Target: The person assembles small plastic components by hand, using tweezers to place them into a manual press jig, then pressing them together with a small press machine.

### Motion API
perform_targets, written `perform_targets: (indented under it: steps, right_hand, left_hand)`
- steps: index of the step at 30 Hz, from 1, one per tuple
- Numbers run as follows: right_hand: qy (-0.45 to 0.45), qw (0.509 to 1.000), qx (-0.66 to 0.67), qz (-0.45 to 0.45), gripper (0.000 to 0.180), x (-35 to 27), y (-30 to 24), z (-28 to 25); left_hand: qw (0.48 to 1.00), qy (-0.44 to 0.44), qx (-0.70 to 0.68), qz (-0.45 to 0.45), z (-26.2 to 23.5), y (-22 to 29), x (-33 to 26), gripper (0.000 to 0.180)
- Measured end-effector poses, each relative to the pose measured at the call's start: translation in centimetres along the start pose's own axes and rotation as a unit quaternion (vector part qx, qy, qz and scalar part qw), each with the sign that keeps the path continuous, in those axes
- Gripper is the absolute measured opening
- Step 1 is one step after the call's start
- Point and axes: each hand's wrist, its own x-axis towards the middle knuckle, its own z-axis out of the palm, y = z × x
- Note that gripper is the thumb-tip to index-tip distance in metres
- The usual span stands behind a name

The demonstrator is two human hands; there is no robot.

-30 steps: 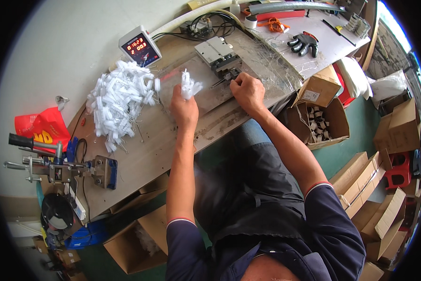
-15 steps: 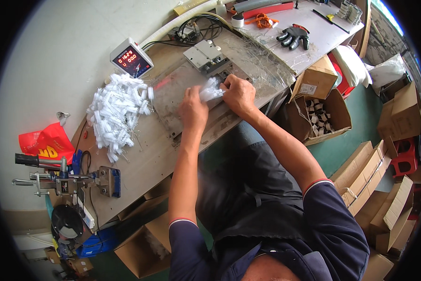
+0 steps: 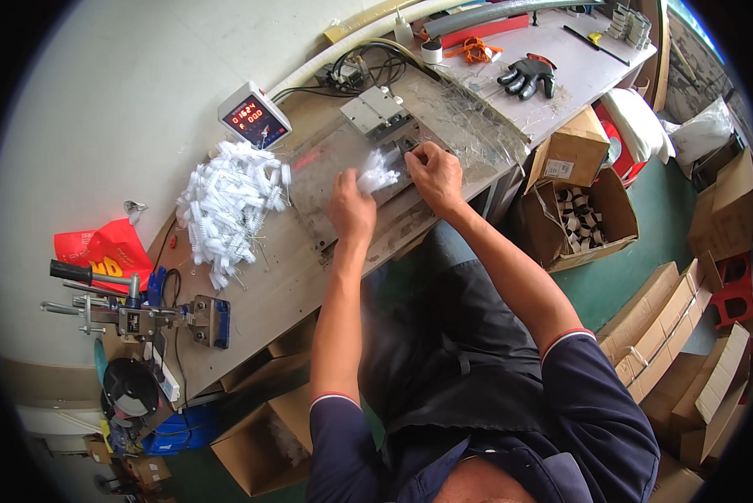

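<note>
My left hand [image 3: 350, 207] is closed around a small bunch of white bristle brushes [image 3: 379, 170], whose bristly ends stick out toward the right. Just across from it, my right hand [image 3: 437, 178] is pinched at the edge of a metal fixture [image 3: 404, 138] on the bench machine. Whatever lies between the right fingertips is too small to make out. Behind the fixture sits a grey metal block [image 3: 375, 111]. A large heap of similar white brushes with thin wire stems [image 3: 232, 205] lies on the bench to the left.
A digital display box [image 3: 255, 117] stands behind the heap. At the left end is a lever press [image 3: 133, 314] beside a red bag [image 3: 104, 251]. A black-palmed glove [image 3: 529, 77] rests on the table at far right. Open cartons [image 3: 594, 256] stand on the floor.
The whole view has shifted slightly. My left hand has drawn a little away from the right, and a gap now shows between the brushes and my right fingers.
</note>
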Motion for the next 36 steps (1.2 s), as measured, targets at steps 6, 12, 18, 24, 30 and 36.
perform_targets:
  steps: [6, 12, 18, 24, 30, 36]
  right_hand:
    - [-0.059, 0.987, 0.147, -0.028, 0.026, 0.1, 0.8, -0.8]
    - [-0.242, 0.922, 0.301, 0.004, 0.029, 0.2, 0.2, -1.7]
    - [-0.291, 0.911, 0.291, 0.032, 0.024, 0.3, 0.8, -1.4]
    - [-0.266, 0.919, 0.291, -0.011, 0.025, 0.1, 1.1, -1.5]
    - [-0.275, 0.926, 0.260, -0.017, 0.026, 0.4, 2.2, -0.3]
    - [-0.279, 0.932, 0.229, -0.030, 0.025, 0.4, 2.1, 0.2]
  left_hand:
    - [0.989, 0.104, -0.095, -0.047, -1.2, 1.3, -2.6, 0.016]
    - [0.986, 0.087, -0.127, -0.066, -1.9, 1.5, -4.2, 0.014]
    - [0.988, 0.020, -0.126, -0.092, -3.1, 1.8, -5.4, 0.025]
    - [0.948, 0.170, -0.217, -0.159, -7.2, -1.1, -12.6, 0.015]
    - [0.854, 0.371, -0.168, -0.323, -18.8, -8.3, -28.0, 0.012]
    - [0.712, 0.467, 0.025, -0.523, -32.1, -16.6, -45.1, 0.042]
